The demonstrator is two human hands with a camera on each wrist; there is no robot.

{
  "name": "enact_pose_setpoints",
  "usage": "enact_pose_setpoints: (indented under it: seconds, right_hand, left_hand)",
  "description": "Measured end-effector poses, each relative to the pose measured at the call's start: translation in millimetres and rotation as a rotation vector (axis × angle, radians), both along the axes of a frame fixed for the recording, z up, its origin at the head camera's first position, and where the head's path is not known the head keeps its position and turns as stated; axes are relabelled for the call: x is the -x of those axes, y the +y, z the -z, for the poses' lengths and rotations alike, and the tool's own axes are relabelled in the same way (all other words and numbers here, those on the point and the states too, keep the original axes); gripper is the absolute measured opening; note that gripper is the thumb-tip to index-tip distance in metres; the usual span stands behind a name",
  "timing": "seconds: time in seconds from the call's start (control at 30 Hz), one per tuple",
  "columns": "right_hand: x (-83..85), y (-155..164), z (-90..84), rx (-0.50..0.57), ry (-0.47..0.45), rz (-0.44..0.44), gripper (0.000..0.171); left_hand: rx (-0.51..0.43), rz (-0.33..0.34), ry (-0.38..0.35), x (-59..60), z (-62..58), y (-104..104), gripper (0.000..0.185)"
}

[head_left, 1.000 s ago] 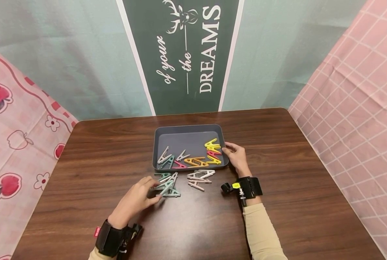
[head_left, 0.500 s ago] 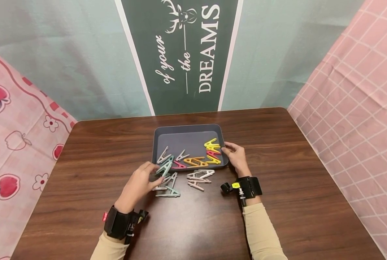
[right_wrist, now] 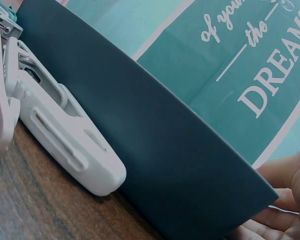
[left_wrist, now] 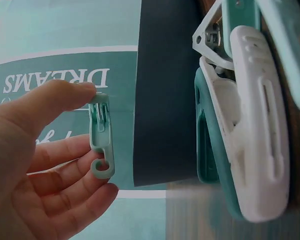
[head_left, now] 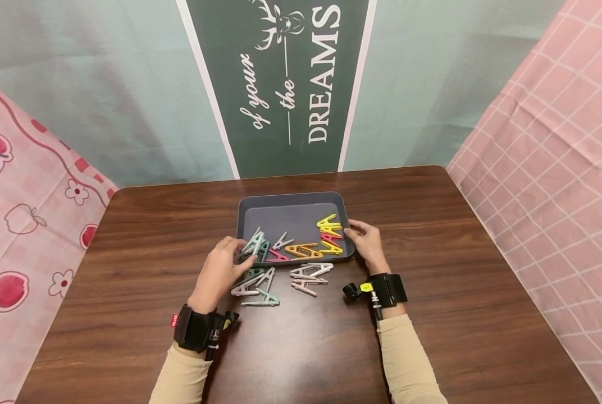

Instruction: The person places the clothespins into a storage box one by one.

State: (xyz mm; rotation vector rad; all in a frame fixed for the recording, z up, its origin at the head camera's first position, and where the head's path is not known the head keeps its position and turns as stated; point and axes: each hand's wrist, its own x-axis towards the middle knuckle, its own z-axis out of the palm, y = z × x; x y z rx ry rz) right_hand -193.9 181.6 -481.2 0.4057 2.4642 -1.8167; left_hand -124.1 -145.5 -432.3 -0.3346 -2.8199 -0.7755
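Note:
My left hand (head_left: 219,270) is over the front left corner of the dark grey tray (head_left: 292,214). Between its thumb and fingers it pinches a mint green clothespin (left_wrist: 101,135), which in the left wrist view hangs with a small hook pointing down. Inside the tray lie grey, teal, pink, orange and yellow clothespins; a red clothespin (head_left: 331,238) is among the yellow ones on the right. At the tray's right side, my right hand (head_left: 369,246) grips the rim, some of its fingers hidden behind the wall in the right wrist view.
In front of the tray, a loose group of green and white clothespins (head_left: 261,298) lies at the left on the brown table (head_left: 301,348). White and pale pink clothespins (head_left: 308,283) lie beside it to the right. Curtains hang behind and on both sides.
My left hand has picked a mint green clothespin from the group on the table and carried it forward over the tray's left corner. The right hand stays at the rim.

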Motion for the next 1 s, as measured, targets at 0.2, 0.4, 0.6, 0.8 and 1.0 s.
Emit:
enact_pose_setpoints:
  seconds: [0.2,0.4,0.6,0.8,1.0]
  right_hand:
    - [0.0,0,-0.8,-0.005,-0.004,0.002,0.038]
    - [-0.5,-1,-2.3,-0.004,-0.009,0.000,0.039]
    - [-1.3,-2,-2.0,0.007,-0.009,0.002,0.039]
    - [-2.8,-3,-2.0,0.009,-0.007,0.008,0.039]
    - [-2.8,-2,-2.7,0.004,-0.014,0.008,0.039]
  left_hand:
    - [-0.004,-0.038,0.028,7.8,2.4,4,0.036]
    - [-0.002,-0.079,0.048,15.1,4.4,9,0.035]
    - [0.008,-0.136,0.011,21.7,4.3,14,0.037]
    - [0.010,-0.173,-0.019,29.2,2.2,19,0.038]
    - [0.020,-0.194,-0.060,35.5,-2.1,27,0.039]
